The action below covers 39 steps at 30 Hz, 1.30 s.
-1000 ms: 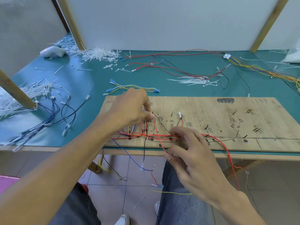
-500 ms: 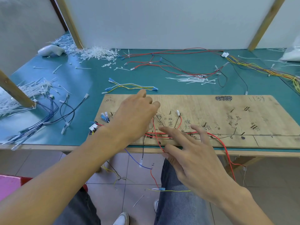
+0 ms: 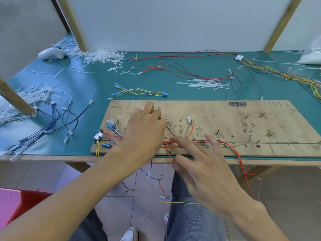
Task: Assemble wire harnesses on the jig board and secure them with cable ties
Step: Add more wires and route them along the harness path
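- Wires (image 3: 170, 144) run along the board's (image 3: 225, 115) near edge, with loose ends dangling off the bench (image 3: 97, 80).
- Right hand (image 3: 199, 164): fingers spread, index tip on the red run.
- Left hand (image 3: 144, 131) over the board's left; can't tell if it holds anything.
- Light, floppy, springy, I reckon: pinch the bundle where it lies flat.

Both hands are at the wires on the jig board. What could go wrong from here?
The red wire loops by the thumb of the right hand; lifting that hand could drag it off its pegs.
Loose wire ends hang below the jig board edge and may snag the leg.
The cable ties lie far back; reaching could release the wires.
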{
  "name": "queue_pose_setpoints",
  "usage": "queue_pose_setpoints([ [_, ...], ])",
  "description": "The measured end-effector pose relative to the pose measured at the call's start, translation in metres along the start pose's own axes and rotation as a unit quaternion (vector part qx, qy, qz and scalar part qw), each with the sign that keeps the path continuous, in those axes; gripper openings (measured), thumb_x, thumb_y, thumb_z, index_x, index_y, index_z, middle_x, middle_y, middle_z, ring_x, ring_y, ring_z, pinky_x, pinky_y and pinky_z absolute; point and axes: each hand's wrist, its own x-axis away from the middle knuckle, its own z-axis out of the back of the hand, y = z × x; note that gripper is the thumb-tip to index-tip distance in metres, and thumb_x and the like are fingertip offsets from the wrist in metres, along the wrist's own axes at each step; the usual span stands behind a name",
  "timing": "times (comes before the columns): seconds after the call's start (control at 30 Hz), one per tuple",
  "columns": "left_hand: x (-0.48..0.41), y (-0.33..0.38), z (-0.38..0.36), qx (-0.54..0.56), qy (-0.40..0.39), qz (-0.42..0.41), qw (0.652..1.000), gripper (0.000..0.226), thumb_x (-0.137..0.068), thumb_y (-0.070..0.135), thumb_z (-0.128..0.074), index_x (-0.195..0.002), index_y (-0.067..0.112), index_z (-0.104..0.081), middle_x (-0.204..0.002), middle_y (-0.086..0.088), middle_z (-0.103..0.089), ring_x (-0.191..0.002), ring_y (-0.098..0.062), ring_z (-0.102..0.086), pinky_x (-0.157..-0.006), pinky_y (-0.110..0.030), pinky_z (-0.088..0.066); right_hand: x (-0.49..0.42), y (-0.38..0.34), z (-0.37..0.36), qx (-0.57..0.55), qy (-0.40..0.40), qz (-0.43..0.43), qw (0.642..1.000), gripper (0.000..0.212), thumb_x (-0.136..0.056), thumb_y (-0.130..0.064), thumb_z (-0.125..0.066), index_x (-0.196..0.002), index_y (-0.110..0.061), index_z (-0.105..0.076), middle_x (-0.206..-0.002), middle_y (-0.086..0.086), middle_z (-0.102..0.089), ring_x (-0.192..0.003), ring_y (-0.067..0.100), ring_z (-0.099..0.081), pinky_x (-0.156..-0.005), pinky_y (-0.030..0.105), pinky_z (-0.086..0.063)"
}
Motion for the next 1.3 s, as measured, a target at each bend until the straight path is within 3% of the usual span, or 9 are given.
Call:
queue_pose_setpoints([
  [0.13,0.006,0.012,0.001,-0.009,-0.006,0.044,0.999,0.019,-0.075,0.021,-0.063,-0.09,0.023,-0.075,-0.107,0.003,-0.059,-0.112,-0.027,-0.041,-0.076,-0.038,-0.021,0.001,0.004,-0.002,-0.038,0.008,-0.026,0.999,0.019,-0.108,-0.038,-0.047,-0.096,-0.028,-0.058,-0.153,-0.002,-0.046,-0.127,0.02,-0.058,-0.124,0.06,-0.022],
  [0.27,0.009,0.01,0.003,0.008,0.008,0.061,0.998,0.021,-0.076,0.02,-0.067,-0.095,0.025,-0.075,-0.134,-0.003,-0.045,-0.119,-0.029,-0.034,-0.082,-0.038,-0.023,0.005,0.006,-0.004,-0.084,0.066,-0.061,0.992,0.019,-0.105,-0.034,-0.061,-0.092,-0.021,-0.068,-0.138,0.002,-0.053,-0.14,0.029,-0.04,-0.113,0.049,-0.035],
  [0.37,0.02,0.008,0.004,0.028,0.01,-0.014,0.999,0.034,-0.074,0.015,-0.071,-0.106,0.027,-0.074,-0.142,0.006,-0.05,-0.127,-0.025,-0.034,-0.091,-0.039,-0.028,0.01,0.008,-0.005,-0.103,0.134,-0.084,0.982,0.02,-0.103,-0.031,-0.065,-0.088,-0.019,-0.072,-0.105,-0.008,-0.059,-0.105,0.022,-0.046,-0.088,0.044,-0.042],
  [0.57,0.04,0.009,0.009,0.164,0.048,-0.119,0.978,0.029,-0.092,0.013,-0.066,-0.12,0.016,-0.075,-0.122,0.006,-0.073,-0.126,-0.021,-0.059,-0.101,-0.043,-0.05,0.024,0.012,-0.005,-0.132,0.092,-0.156,0.974,0.031,-0.108,-0.039,-0.053,-0.087,-0.023,-0.069,-0.062,-0.011,-0.052,-0.061,0.018,-0.051,-0.058,0.042,-0.047],
  [0.7,0.049,0.014,0.009,0.124,0.032,-0.159,0.979,0.041,-0.095,0.013,-0.066,-0.135,0.007,-0.067,-0.139,-0.006,-0.067,-0.133,-0.025,-0.06,-0.114,-0.044,-0.046,0.027,0.017,0.004,-0.181,0.105,-0.178,0.962,0.021,-0.102,-0.032,-0.066,-0.082,-0.026,-0.066,-0.064,-0.022,-0.044,-0.061,0.0,-0.045,-0.061,0.023,-0.032],
  [0.83,0.054,0.018,0.006,0.122,0.045,-0.183,0.975,0.045,-0.09,0.006,-0.068,-0.135,0.011,-0.065,-0.139,-0.01,-0.066,-0.132,-0.03,-0.06,-0.112,-0.047,-0.048,0.027,0.034,0.015,-0.195,0.1,-0.201,0.955,0.018,-0.098,-0.034,-0.07,-0.08,-0.028,-0.069,-0.072,-0.014,-0.048,-0.069,0.007,-0.053,-0.064,0.018,-0.034],
  [0.97,0.049,0.022,0.001,0.156,0.07,-0.149,0.974,0.051,-0.079,-0.004,-0.08,-0.128,0.012,-0.072,-0.126,-0.008,-0.073,-0.119,-0.029,-0.069,-0.101,-0.047,-0.055,0.023,0.063,0.031,-0.172,0.085,-0.216,0.957,0.015,-0.095,-0.04,-0.071,-0.082,-0.032,-0.074,-0.074,-0.017,-0.063,-0.073,0.001,-0.058,-0.064,0.022,-0.039],
  [1.07,0.044,0.027,0.0,0.165,0.089,-0.13,0.974,0.032,-0.078,0.005,-0.088,-0.107,0.013,-0.08,-0.11,-0.004,-0.078,-0.105,-0.027,-0.074,-0.087,-0.041,-0.061,0.02,0.08,0.036,-0.171,0.095,-0.237,0.952,0.011,-0.092,-0.04,-0.077,-0.082,-0.034,-0.078,-0.072,-0.02,-0.068,-0.069,0.002,-0.059,-0.06,0.021,-0.039],
  [1.3,0.027,0.036,0.009,0.108,0.024,-0.052,0.992,0.007,-0.095,0.023,-0.063,-0.089,0.024,-0.067,-0.081,0.006,-0.066,-0.086,-0.019,-0.062,-0.071,-0.037,-0.05,0.006,0.094,0.032,-0.12,0.129,-0.236,0.956,0.005,-0.092,-0.032,-0.081,-0.087,-0.03,-0.081,-0.076,-0.018,-0.069,-0.075,0.001,-0.061,-0.068,0.03,-0.049],
])
